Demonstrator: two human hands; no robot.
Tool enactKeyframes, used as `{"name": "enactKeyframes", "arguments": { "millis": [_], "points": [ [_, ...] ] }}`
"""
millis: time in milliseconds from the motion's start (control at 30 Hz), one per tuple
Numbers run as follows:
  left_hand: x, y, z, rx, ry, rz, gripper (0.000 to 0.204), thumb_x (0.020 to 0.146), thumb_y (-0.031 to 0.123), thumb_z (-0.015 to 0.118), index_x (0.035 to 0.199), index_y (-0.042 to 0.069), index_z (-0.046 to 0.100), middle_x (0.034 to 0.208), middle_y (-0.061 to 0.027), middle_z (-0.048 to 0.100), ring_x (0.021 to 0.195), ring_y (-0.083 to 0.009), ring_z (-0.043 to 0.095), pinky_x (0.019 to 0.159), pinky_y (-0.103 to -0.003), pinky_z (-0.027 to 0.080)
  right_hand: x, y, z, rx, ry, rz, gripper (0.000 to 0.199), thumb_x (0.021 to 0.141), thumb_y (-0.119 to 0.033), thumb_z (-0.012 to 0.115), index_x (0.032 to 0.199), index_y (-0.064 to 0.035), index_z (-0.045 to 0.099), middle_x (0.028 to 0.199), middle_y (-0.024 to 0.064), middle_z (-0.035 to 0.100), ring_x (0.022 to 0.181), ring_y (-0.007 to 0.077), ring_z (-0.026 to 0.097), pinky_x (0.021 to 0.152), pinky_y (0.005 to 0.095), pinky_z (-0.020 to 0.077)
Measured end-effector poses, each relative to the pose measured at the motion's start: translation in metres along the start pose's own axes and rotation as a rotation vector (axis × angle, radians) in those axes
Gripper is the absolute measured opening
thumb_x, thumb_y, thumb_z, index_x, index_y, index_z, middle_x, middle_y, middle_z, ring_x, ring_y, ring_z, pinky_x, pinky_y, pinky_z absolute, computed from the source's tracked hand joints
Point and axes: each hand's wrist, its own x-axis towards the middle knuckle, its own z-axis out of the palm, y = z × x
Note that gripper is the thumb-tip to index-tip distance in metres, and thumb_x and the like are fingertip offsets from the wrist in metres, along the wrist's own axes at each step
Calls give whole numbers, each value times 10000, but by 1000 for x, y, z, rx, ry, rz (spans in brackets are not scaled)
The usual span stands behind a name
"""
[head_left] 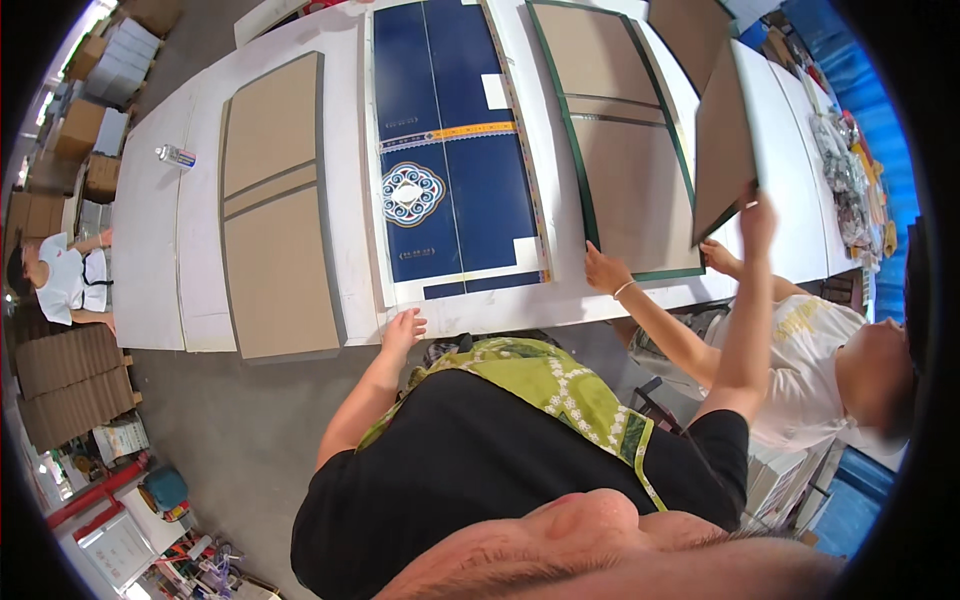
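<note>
My left hand (404, 328) rests at the table's front edge, its fingers extended and holding nothing, beside the white margin of a printed dark blue sheet (490, 190). The sheet carries an orange band and a round white ornament. On the right, my right hand (757, 218) grips the near edge of a grey-brown cover board (725, 150) with a dark green border. That board stands tilted up off the table, with a second panel behind it. Flat between the sheet and the raised board lies another green-edged cover board (635, 180); a co-worker's hand (607, 271) touches its near left corner.
A grey-edged cover board (275, 270) lies left on the white table (160, 260), near a small bottle (176, 156). The co-worker (800, 370) stands close at my right, another hand (718, 256) by the raised board. Plastic-wrapped items (850, 180) line the right edge. Another person (75, 275) is far left.
</note>
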Motion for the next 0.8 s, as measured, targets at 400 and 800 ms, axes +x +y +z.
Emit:
{"name": "enactKeyframes", "arguments": {
  "millis": [400,800],
  "points": [
    [16,-73,-127,-664,1088,-126,243,812,211,563,904,-12,586,747,-78,563,672,-186,522,563,-348,416,-198,-100,146,-21,-828,-240,546,792,-272,622,1293,-122,462,1346,141,443,1217,288,451,968,366,416],
    [-34,-86,-206,-1359,783,83,287,897,115,550,1161,68,447,1086,-70,555,956,-212,564,779,-373,463,-187,-397,117,947,-1059,-231,347,822,-56,602,1163,-84,549,1068,88,602,1018,191,563,833,314,476]
  ]
}}
